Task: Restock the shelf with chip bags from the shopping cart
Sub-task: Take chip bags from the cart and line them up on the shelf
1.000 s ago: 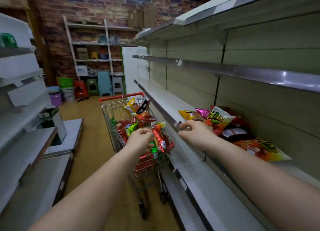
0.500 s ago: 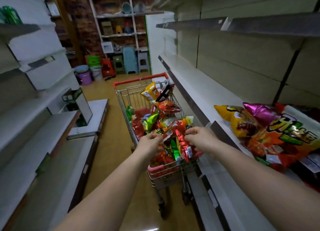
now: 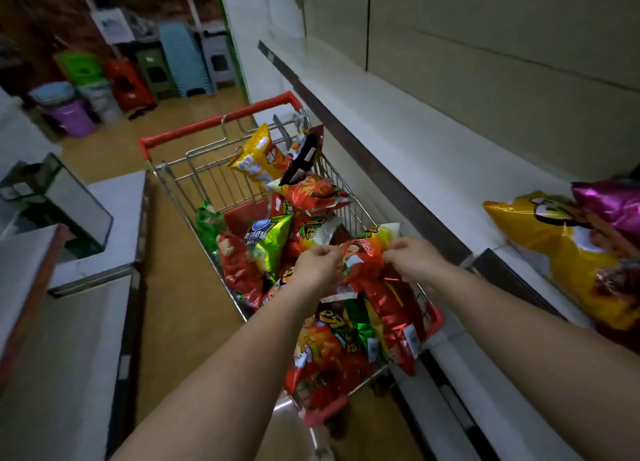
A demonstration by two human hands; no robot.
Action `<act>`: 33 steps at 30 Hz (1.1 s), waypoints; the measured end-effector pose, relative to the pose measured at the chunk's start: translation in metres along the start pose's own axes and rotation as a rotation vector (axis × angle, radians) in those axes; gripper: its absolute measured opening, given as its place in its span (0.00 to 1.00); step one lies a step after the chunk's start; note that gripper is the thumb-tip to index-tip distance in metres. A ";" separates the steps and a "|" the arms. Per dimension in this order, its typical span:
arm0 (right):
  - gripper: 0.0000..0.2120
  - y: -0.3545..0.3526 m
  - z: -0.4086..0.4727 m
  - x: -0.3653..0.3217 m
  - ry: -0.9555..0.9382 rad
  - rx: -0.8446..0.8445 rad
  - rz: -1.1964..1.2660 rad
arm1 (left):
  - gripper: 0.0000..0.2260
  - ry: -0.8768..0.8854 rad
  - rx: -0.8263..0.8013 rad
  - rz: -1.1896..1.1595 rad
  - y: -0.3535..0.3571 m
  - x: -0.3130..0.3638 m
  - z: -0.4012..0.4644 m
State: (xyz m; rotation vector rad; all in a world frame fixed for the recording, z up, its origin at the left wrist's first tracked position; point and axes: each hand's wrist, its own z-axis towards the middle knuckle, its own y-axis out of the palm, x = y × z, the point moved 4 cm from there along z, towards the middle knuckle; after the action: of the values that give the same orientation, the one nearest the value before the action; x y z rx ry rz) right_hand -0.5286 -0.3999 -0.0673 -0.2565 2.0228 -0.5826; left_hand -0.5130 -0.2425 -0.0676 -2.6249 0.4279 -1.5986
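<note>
A wire shopping cart (image 3: 214,123) with a red handle stands in the aisle, filled with several chip bags in red, yellow and green. Both my hands are over its near end. My left hand (image 3: 317,265) and my right hand (image 3: 414,258) each pinch a top corner of one red chip bag (image 3: 388,298), which hangs between them just above the pile. On the white shelf (image 3: 398,142) to the right lie a yellow chip bag (image 3: 561,246) and a magenta bag (image 3: 609,204) at the frame's right edge.
The cart stands tight against the shelf's front edge. A lower shelf unit (image 3: 69,322) and a dark glass box (image 3: 65,201) flank the aisle on the left. Stacked plastic stools (image 3: 180,62) and a purple bucket (image 3: 74,117) stand at the far end.
My right hand has left the bags on the shelf and come over to the cart. Both hands now hold the red bag's top, and my view has tilted down toward the cart.
</note>
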 end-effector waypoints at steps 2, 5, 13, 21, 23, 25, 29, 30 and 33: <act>0.12 0.011 0.030 -0.002 0.060 0.045 0.024 | 0.11 -0.045 -0.052 0.029 -0.004 0.000 0.034; 0.13 0.024 0.060 0.003 0.153 0.095 0.015 | 0.07 -0.071 -0.090 0.088 -0.005 -0.001 0.080; 0.34 0.055 0.128 0.046 0.307 0.197 0.124 | 0.14 -0.120 -0.130 0.245 0.016 -0.018 0.147; 0.50 0.077 0.142 0.035 0.435 0.225 0.216 | 0.17 -0.098 -0.206 0.342 0.021 -0.034 0.166; 0.50 0.082 0.144 0.033 0.461 0.210 0.220 | 0.17 -0.096 -0.215 0.328 0.020 -0.038 0.170; 0.46 0.083 0.148 0.034 0.481 0.210 0.208 | 0.17 -0.092 -0.215 0.295 0.020 -0.040 0.173; 0.36 0.077 0.147 0.031 0.451 0.263 0.237 | 0.13 -0.133 -0.103 0.185 0.011 -0.044 0.178; 0.36 0.077 0.148 0.031 0.433 0.244 0.290 | 0.14 -0.142 -0.063 0.150 0.004 -0.043 0.179; 0.24 0.079 0.148 0.021 0.335 0.113 0.479 | 0.27 -0.200 -0.037 0.075 -0.017 -0.039 0.183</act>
State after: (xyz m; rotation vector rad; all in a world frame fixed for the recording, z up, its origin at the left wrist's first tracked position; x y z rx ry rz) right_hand -0.4070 -0.3843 -0.1834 0.4118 2.2538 -0.4510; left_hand -0.3658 -0.2359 -0.1841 -2.7243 0.5412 -1.3032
